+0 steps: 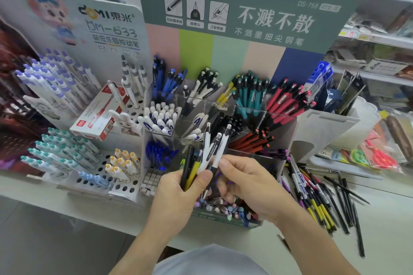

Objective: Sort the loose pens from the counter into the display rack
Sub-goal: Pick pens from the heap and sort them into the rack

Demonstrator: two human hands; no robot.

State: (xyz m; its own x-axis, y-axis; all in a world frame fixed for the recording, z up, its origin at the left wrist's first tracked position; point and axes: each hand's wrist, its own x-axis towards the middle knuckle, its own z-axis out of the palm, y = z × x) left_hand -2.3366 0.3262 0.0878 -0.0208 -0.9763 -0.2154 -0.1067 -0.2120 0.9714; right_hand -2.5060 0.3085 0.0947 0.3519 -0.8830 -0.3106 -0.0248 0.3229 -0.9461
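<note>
My left hand (176, 187) grips a small bunch of pens (196, 163): black, yellow and white-bodied ones, fanned upward. My right hand (243, 182) pinches one white-and-black pen (220, 147) of that bunch between thumb and fingers. Both hands hover over the front of the clear display rack (281, 131), whose compartments hold blue, white, teal, red and black pens standing upright. Loose pens (317, 194), black, yellow, white and pink, lie scattered on the white counter (384, 230) to the right of the rack.
A white perforated stand (89, 169) with purple, teal and yellow pens stands left of the rack, a red-and-white box (100, 116) lying on it. A green sign (245, 11) rises behind. Scissors packs (380, 156) lie at the far right.
</note>
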